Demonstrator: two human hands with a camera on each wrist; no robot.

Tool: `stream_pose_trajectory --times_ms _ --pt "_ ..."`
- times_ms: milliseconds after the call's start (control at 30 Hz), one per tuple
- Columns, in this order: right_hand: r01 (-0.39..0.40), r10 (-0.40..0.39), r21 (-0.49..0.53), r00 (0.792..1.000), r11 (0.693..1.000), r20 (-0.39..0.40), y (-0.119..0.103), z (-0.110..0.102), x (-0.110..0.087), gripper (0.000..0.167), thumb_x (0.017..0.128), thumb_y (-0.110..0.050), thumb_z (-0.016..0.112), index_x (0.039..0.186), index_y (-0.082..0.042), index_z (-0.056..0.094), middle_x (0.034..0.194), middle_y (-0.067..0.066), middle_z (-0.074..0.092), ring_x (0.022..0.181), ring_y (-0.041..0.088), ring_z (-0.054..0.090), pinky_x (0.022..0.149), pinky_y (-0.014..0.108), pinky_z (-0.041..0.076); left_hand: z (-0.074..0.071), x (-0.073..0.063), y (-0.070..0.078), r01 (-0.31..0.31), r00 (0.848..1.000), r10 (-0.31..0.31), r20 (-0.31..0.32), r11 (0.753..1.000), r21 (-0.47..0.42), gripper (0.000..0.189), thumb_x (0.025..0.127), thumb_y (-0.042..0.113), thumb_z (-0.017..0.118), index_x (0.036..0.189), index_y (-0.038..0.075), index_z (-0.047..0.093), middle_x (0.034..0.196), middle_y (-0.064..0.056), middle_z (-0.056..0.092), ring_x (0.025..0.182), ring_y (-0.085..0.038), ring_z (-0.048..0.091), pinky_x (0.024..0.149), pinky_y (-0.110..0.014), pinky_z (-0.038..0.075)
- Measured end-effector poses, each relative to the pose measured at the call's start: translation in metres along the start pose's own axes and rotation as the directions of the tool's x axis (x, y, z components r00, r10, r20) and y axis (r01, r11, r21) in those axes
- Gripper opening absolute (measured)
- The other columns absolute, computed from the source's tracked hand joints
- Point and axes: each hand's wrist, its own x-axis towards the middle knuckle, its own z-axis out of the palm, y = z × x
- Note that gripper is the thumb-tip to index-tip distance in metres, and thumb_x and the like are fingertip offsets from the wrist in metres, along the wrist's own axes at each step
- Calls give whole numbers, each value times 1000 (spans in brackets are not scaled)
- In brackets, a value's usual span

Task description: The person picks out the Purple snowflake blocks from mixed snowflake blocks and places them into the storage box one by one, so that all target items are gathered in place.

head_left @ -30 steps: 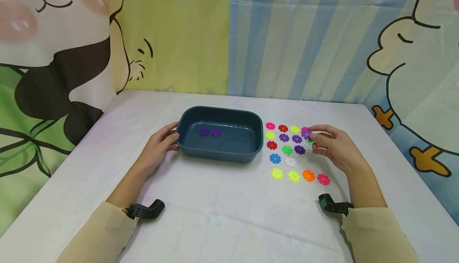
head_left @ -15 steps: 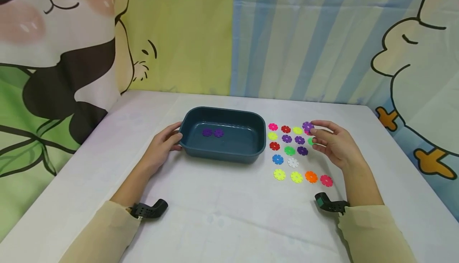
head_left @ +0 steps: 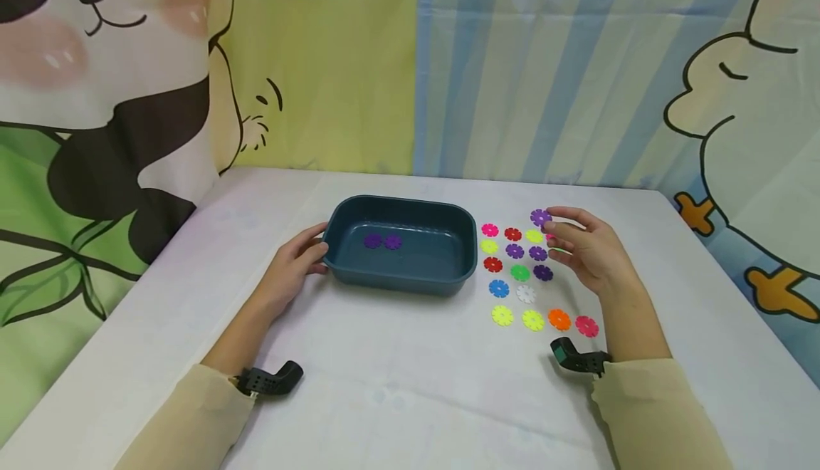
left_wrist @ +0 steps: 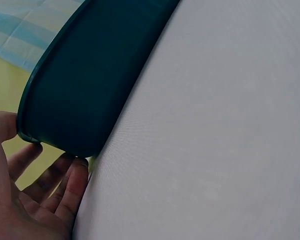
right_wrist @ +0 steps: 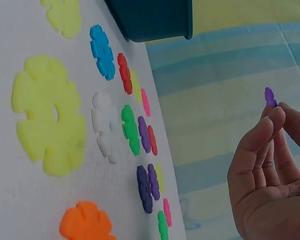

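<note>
– So, what do we see in the right hand point(head_left: 591, 248)?
– A purple flower disc point(head_left: 540, 217), pinched by its edge between thumb and forefinger. We find it raised off the table point(head_left: 397, 413), near the far end of the loose discs point(head_left: 520, 273), right of the dark teal bin point(head_left: 397, 283).
– And the left hand point(head_left: 286, 270)?
– There we have fingers spread and slightly bent, tips touching the bin's left end.
– Anything inside the bin?
– Yes, we spot two purple discs point(head_left: 393, 241) side by side on its floor.
</note>
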Motion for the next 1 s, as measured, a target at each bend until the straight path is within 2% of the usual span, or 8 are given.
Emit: stream_pose_trajectory --times_ms 267,533,800,1000 --pt "20 -22 47 999 999 32 -4 12 3 47 90 -30 81 132 -22 61 108 -6 68 83 11 65 81 22 61 3 2 -2 -19 1000 18 -6 1000 -16 53 110 29 50 159 14 40 150 -22 54 106 -14 66 87 -19 58" --pt "23 -25 46 999 999 42 -5 24 5 47 91 -29 80 132 -20 60 104 -6 69 84 12 65 76 21 60 7 1 -5 -10 1000 10 0 1000 -20 53 110 29 50 160 14 40 152 -21 53 118 -34 64 88 -19 58" --pt "43 -43 13 998 999 55 -5 38 9 39 92 -30 80 127 -25 63 106 -5 68 81 10 65 79 21 60 5 -2 -2 -34 999 34 -14 999 -25 53 109 26 51 159 11 41 147 -25 56 112 -28 66 87 -20 58" --pt "38 -38 8 998 999 59 -8 49 13 51 90 -33 82 135 -23 60 110 -3 66 83 10 66 81 20 60 3 -3 -1 -46 999 45 -22 998 -43 52 109 23 51 158 9 42 146 -27 56 114 -30 65 85 -21 58"
